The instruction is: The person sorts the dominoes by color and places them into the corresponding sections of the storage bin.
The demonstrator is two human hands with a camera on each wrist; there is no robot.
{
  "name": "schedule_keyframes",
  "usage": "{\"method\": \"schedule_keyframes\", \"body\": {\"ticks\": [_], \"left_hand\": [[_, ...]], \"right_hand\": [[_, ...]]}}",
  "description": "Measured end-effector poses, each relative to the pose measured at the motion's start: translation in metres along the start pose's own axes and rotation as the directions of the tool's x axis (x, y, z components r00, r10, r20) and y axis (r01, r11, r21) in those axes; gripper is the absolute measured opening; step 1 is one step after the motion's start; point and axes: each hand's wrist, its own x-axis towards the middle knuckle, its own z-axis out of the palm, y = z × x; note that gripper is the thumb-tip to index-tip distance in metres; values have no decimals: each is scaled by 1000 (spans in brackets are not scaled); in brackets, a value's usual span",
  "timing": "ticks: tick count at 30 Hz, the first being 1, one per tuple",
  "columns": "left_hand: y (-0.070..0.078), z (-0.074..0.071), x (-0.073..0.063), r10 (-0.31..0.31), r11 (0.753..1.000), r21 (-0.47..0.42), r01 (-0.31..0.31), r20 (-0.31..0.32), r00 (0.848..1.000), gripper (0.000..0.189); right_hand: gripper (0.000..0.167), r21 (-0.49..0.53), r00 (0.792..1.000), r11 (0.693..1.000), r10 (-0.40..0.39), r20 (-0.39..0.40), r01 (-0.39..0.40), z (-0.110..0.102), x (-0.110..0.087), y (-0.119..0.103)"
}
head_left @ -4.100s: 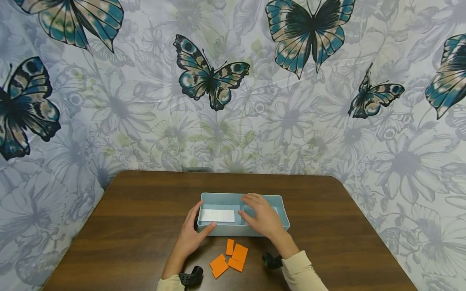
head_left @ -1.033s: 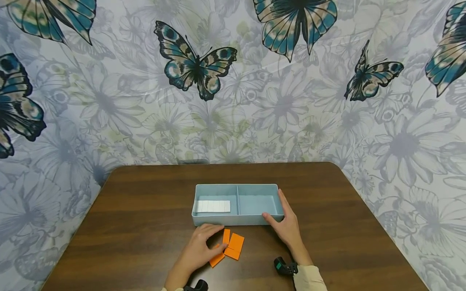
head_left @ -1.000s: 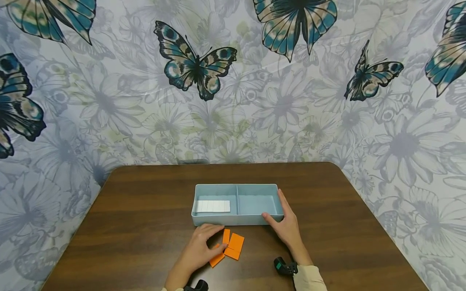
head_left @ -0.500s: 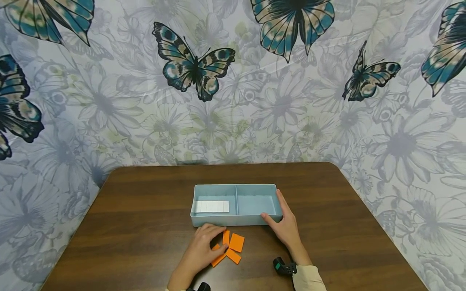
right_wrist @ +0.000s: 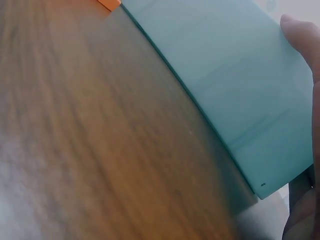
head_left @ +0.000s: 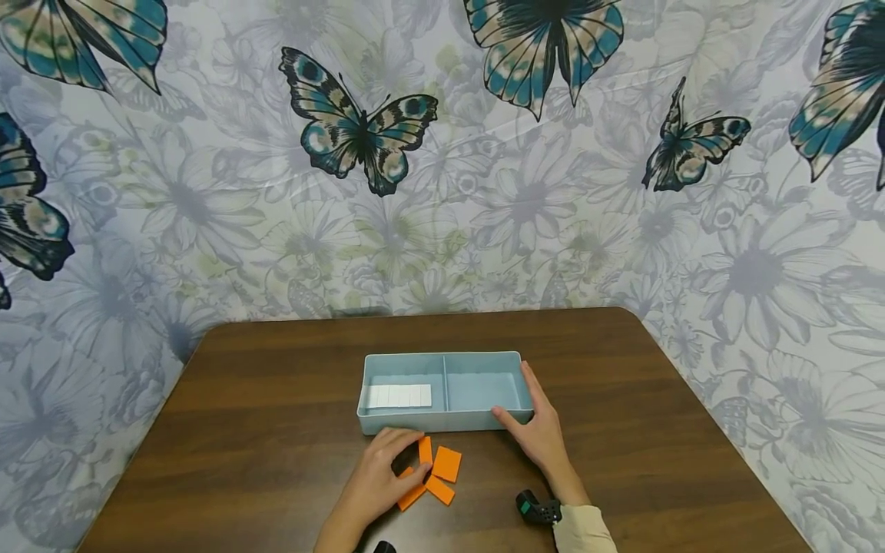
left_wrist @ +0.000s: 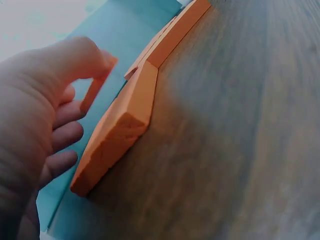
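My left hand (head_left: 376, 476) is at the front of a pale blue two-part box (head_left: 442, 422), pinching a thin orange rectangular block (left_wrist: 97, 89) between thumb and finger. Other orange blocks lie close by on the table: a wide one (head_left: 447, 464) to the right, a narrow one (head_left: 440, 490) nearer me, and one (head_left: 411, 498) partly hidden under the thumb. My right hand (head_left: 542, 434) holds the box's right end, with the thumb (right_wrist: 302, 42) at the front rim and the fingers along the side wall. A row of white blocks (head_left: 399, 395) lies in the left compartment.
The brown wooden table (head_left: 276, 384) has rounded far corners. Behind it hangs a pale floral cloth (head_left: 525, 200) printed with butterflies. A black device (head_left: 537, 508) is strapped to the right wrist.
My left hand has left the box's left end for the orange blocks, which have shifted apart. My right hand has moved from over the right compartment to the box's right end.
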Motion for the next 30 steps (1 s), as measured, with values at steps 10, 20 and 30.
{"method": "schedule_keyframes", "body": {"ticks": [10,20,30], "left_hand": [[7,2,1,25,999,-28,-28,-92,995,45],[21,0,22,94,992,-71,-103,-129,987,43],[40,-3,56,101,994,-36,-104,-77,992,37]], "right_hand": [[96,4,999,999,37,16,-37,0,-1,-2],[96,22,999,999,32,5,-32,0,-1,-2],[96,17,1000,999,29,-10,-29,0,-1,2]]}}
